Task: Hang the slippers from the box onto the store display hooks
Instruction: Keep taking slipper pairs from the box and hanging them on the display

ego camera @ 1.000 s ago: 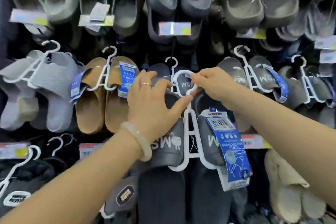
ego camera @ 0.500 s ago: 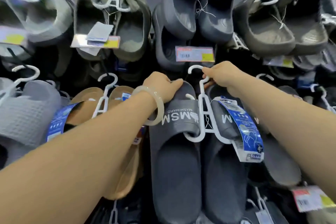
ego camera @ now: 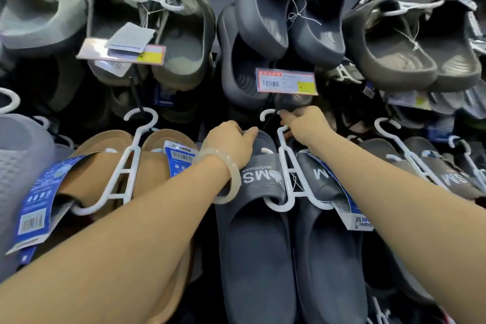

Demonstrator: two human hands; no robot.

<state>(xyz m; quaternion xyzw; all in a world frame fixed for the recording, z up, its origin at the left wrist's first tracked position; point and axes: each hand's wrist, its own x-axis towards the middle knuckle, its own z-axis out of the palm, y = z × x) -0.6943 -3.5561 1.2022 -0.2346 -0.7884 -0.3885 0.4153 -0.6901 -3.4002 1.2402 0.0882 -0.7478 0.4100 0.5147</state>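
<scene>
A pair of dark grey slippers [ego camera: 256, 244] with white lettering on the straps hangs on a white plastic hanger [ego camera: 288, 166] in the middle of the display wall. My left hand [ego camera: 231, 143], a pale bangle on its wrist, grips the top of the left slipper. My right hand [ego camera: 306, 123] pinches the hanger's hook end at a black display hook [ego camera: 269, 119] just below a price tag. A blue label [ego camera: 349, 208] hangs off the right slipper. Whether the hanger rests on the display hook is hidden by my fingers.
Tan slippers [ego camera: 105, 179] on a white hanger hang at the left, more dark grey slippers [ego camera: 447, 176] at the right. Above are olive-grey clogs [ego camera: 181, 42], dark blue-grey clogs [ego camera: 265, 21] and a price tag [ego camera: 286, 81]. Light grey slippers [ego camera: 21, 155] fill the far left.
Both hands have lifted the grey pair upward and towards the wall. The hanger's hook has risen to the display hook under the price tag; the view has tilted up and closer.
</scene>
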